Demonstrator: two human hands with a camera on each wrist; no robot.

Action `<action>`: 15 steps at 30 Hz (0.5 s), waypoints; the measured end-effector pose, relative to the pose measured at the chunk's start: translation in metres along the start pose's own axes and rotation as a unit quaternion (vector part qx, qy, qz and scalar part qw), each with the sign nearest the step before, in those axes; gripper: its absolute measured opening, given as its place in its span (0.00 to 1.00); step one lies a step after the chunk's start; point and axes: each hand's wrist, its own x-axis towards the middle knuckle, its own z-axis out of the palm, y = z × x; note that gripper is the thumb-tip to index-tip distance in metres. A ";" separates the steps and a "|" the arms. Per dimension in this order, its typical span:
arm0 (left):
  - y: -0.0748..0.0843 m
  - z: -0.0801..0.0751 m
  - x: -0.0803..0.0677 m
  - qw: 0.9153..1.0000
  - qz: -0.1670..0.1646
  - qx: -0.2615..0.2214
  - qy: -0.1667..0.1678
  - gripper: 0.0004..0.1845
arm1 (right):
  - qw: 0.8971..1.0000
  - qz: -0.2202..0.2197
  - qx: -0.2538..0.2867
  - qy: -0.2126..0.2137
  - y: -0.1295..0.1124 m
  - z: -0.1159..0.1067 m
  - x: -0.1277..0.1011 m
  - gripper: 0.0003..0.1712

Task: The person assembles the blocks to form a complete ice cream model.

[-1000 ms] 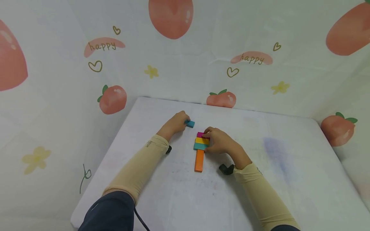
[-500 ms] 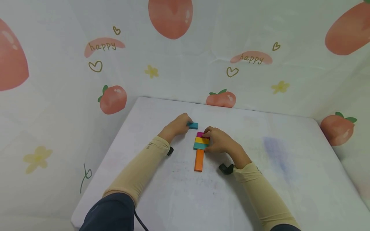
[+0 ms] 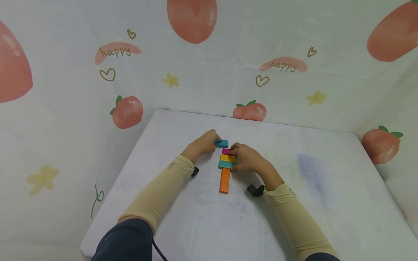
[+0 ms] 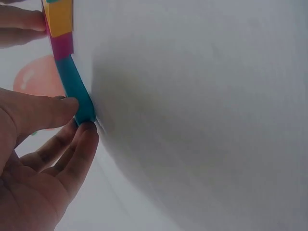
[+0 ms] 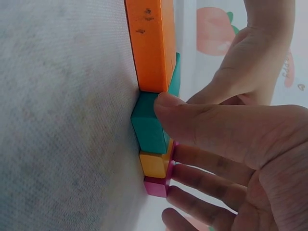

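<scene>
My left hand [image 3: 204,143] pinches one end of a blue block [image 3: 222,144] between thumb and fingers, just beyond the row. In the left wrist view the block's [image 4: 77,89] other end meets the magenta block [image 4: 62,45]. Below it in the head view come a yellow block [image 3: 228,158], a teal block [image 3: 225,165] and a long orange block [image 3: 224,181] set lengthwise. My right hand [image 3: 249,158] rests along the row's right side. Its thumb [image 5: 192,122] presses the teal block [image 5: 148,122], while fairly straight fingers touch by the yellow and magenta ones.
The blocks lie on a white table [image 3: 277,217] with a faint blue stain [image 3: 311,177]. A white curtain [image 3: 212,83] printed with peaches rises at its far edge. Black wrist cameras [image 3: 255,191] sit on both wrists, and a dark cable [image 3: 159,250] trails from the left arm.
My left hand has carried the blue block right and nearer, to just beyond the magenta block, turning it almost level in the head view. My right hand has stayed in place.
</scene>
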 end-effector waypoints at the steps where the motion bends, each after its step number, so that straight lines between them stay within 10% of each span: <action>1: 0.001 0.001 0.000 1.000 0.001 0.001 -0.001 0.23 | 1.000 -0.001 -0.001 0.000 0.000 0.000 0.000 0.35; 15: 0.013 0.007 0.003 1.000 0.026 -0.004 -0.001 0.22 | 1.000 -0.024 0.002 0.013 0.003 0.001 -0.003 0.36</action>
